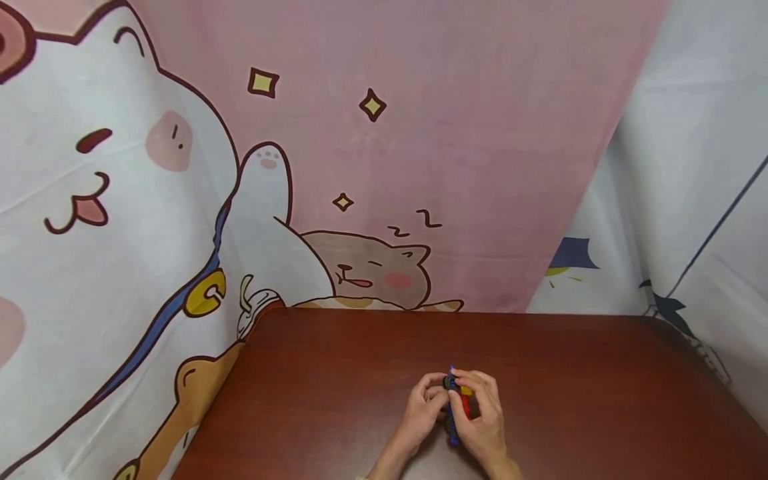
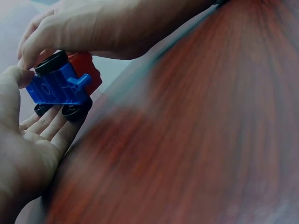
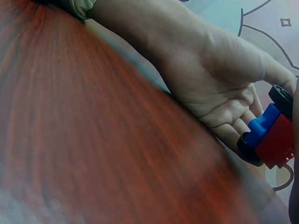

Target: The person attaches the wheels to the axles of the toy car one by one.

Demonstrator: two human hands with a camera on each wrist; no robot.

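Both hands hold a small toy car built of blocks [image 2: 52, 87], just above the table's near middle. Its blue chassis [image 2: 53, 88] has black wheels and a blue hitch at one end; a red block [image 3: 275, 142] sits on the chassis. A bit of yellow block [image 1: 466, 391] shows between the hands. My left hand [image 1: 423, 417] holds the car from the left, its thumb at the chassis edge and its fingers under the wheels. From the right, my right hand [image 1: 485, 423] grips it, thumb and fingers around the body. Fingers hide part of the car.
A dark red-brown wooden table [image 1: 312, 393] spreads under the hands. Behind it and at the left hangs a pink and white cloth [image 1: 480, 167] printed with cartoon cats. More white cloth [image 1: 708, 233] hangs along the right side.
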